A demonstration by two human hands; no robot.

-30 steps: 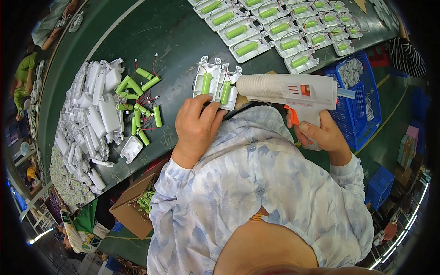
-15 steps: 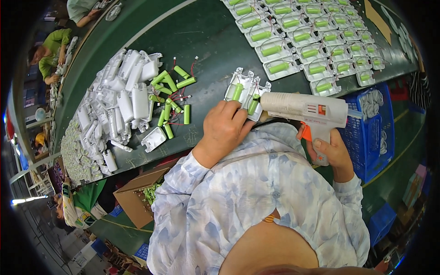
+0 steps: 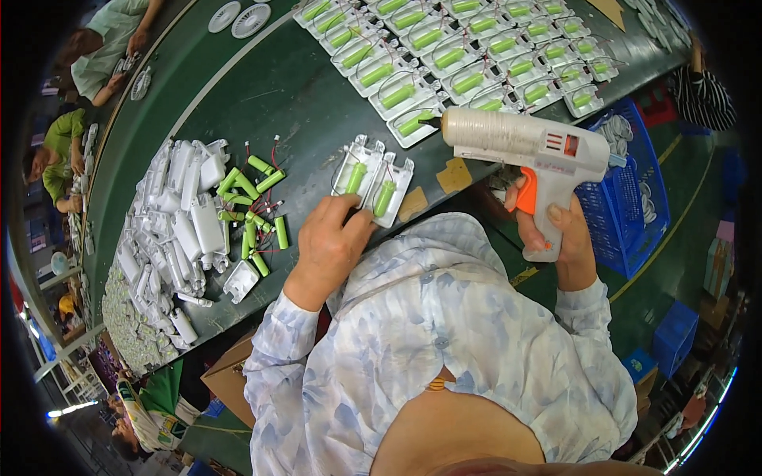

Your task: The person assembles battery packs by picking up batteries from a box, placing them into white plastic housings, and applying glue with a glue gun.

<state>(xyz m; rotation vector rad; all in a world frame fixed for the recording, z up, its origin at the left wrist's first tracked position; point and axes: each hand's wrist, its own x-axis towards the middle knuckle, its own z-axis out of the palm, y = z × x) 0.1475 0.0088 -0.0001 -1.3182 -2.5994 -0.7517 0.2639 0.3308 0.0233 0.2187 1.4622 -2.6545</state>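
- Right hand [image 3: 559,238] grips the glue gun [image 3: 524,147] over the worktop's [image 3: 305,119] near edge.
- Left hand [image 3: 329,246] touches two shells [image 3: 401,184] near that edge; grip unclear. Gluing their cells [image 3: 385,198] seems underway; more glue calls for the nozzle [image 3: 429,122] over them.
- Filled shells [image 3: 467,82] lie beyond.

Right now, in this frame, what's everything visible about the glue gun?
The glue gun looks like off-white plastic, with a ridged, discoloured barrel, dark nozzle, orange trigger and orange-red side patch. The right hand grips its handle. The nozzle points left, overlapping a white housing in view; whether they touch is unclear.
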